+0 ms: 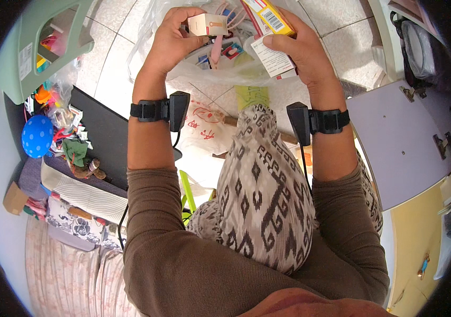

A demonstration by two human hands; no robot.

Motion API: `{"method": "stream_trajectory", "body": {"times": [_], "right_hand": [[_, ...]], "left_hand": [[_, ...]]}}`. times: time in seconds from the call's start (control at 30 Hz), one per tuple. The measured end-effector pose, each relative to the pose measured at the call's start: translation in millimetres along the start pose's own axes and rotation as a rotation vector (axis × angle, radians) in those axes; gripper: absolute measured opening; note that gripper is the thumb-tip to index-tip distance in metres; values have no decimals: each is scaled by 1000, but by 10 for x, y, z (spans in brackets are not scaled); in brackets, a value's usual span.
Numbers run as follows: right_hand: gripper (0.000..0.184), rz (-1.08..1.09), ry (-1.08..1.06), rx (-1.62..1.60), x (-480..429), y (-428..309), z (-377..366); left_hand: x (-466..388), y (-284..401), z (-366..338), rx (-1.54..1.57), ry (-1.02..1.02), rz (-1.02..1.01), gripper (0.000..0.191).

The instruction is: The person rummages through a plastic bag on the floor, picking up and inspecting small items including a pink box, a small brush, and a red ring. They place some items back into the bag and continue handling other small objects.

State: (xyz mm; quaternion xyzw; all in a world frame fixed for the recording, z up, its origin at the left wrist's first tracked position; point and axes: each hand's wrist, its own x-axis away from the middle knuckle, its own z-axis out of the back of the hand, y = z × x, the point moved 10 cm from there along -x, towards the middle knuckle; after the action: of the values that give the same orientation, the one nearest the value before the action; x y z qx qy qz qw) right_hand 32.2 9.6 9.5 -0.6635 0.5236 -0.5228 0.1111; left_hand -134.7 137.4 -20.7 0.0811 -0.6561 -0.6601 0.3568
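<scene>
My left hand (178,37) grips a small white cardboard box (209,25) with an orange picture on its side. In my right hand (302,47) are several flat boxes held together, among them a yellow box (275,20) with a barcode and a white box (271,55) covered in small print. Below both hands lies a clear plastic bag (193,73), spread wide on the floor. Inside it a pink handle (216,49), pale pink looped strands (239,18) and a small picture card (233,50) show among other items, partly hidden by the boxes.
At left, a black board (100,130) borders a heap of toys with a blue balloon (37,136). A pale green plastic frame (15,51) rises at upper left. A lilac panel with hinges (399,146) is at right. White floor tiles (110,67) lie around the bag.
</scene>
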Motion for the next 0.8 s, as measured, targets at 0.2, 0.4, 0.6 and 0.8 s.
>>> {"method": "stream_trajectory", "body": {"times": [0.2, 0.4, 0.6, 0.8], "right_hand": [[71, 21, 113, 130, 70, 58, 138], [70, 41, 104, 135, 28, 38, 122], [70, 24, 133, 168, 53, 93, 145], [66, 28, 215, 108, 20, -27, 181]], "left_hand": [[64, -90, -47, 325, 53, 91, 53], [109, -162, -160, 637, 44, 189, 47], [189, -352, -159, 526, 131, 318, 41], [223, -348, -96, -785, -103, 310, 35]]}}
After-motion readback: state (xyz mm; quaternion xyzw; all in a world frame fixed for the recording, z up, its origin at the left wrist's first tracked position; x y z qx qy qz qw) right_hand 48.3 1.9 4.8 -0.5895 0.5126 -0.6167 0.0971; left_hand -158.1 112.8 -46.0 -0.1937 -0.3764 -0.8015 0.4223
